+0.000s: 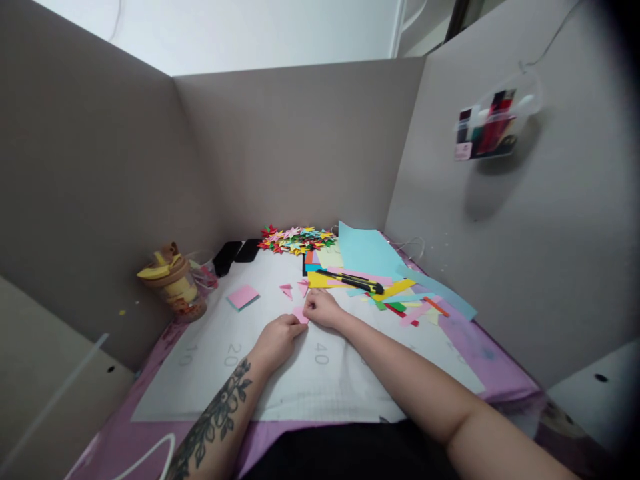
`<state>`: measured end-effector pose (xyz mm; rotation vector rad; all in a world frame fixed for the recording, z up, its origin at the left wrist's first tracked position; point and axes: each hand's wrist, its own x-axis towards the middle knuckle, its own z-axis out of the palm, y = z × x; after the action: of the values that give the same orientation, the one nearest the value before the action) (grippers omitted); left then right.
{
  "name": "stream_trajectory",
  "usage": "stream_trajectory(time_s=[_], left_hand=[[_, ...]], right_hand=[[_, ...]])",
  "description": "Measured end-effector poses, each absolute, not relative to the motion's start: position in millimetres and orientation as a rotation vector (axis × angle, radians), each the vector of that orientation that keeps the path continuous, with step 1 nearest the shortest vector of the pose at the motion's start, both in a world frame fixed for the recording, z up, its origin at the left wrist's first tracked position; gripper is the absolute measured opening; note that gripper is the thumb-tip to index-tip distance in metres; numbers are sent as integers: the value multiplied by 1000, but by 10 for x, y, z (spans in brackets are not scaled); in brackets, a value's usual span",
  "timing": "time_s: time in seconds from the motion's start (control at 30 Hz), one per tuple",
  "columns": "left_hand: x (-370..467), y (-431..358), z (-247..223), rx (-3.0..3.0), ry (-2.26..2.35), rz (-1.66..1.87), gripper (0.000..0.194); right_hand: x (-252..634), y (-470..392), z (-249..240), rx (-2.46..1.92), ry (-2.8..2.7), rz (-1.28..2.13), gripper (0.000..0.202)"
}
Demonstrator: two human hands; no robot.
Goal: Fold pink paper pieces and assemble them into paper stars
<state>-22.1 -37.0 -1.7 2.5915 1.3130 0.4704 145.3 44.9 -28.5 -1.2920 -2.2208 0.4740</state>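
A small piece of pink paper (301,314) lies between my two hands, low over the white mat. My left hand (281,339) has its fingers closed on the paper's lower left edge. On the right side of it, my right hand (321,308) is curled with thumb and fingertips pinched at the paper. Just beyond are two small folded pink pieces, one pink triangle (286,291) and another pink fold (303,287) close to my right fingertips. To the left rests a stack of square paper (243,296), pink on top with a green edge below.
A yellow-and-black utility knife (357,281) lies on coloured sheets, with paper strips (400,305) scattered to the right. Several folded paper stars (297,240) are heaped at the back. A brown cup (175,287) and two black phones (227,257) stand left. Grey panels (300,147) enclose the table.
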Motion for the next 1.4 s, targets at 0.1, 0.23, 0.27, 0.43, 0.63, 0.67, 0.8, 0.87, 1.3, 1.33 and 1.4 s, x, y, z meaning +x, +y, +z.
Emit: stream_trajectory(time_s=[0.1,0.23,0.27,0.43,0.63,0.67,0.8,0.87,1.3,1.33,1.4], left_hand=[[-213,-376,-6,2573,1320,478,36],[-206,-386,-14,2522,1336,528,34],[-205,-388,-20,2511,1345,541,32],[-188,-408,-45,2514,1395,514,27],[-151,-460,-30,2584,1441,414,25],[-148,-469,-25,2599,1440,398,25],[-145,-495,-16,2663,1434,359,26],[-145,-499,-20,2664,1446,359,25],[-230,-440,-56,2521,1512,541,29],[-251,-425,-53,2475,1566,576,28],[-287,-393,-51,2399,1651,642,26]], right_hand=[[1446,452,-298,-1302,-2219,455,7],[1440,435,-298,-1302,-2212,436,8],[1439,427,-295,-1302,-2210,436,9],[1435,390,-280,-1301,-2223,446,9],[1487,395,-263,-1459,-2159,377,15],[1501,406,-259,-1503,-2141,363,18],[1537,450,-243,-1612,-2095,327,20],[1547,450,-234,-1610,-2063,298,16],[1747,32,-219,-723,-2429,426,35],[1752,25,-214,-734,-2446,420,36],[1754,20,-204,-749,-2488,398,36]])
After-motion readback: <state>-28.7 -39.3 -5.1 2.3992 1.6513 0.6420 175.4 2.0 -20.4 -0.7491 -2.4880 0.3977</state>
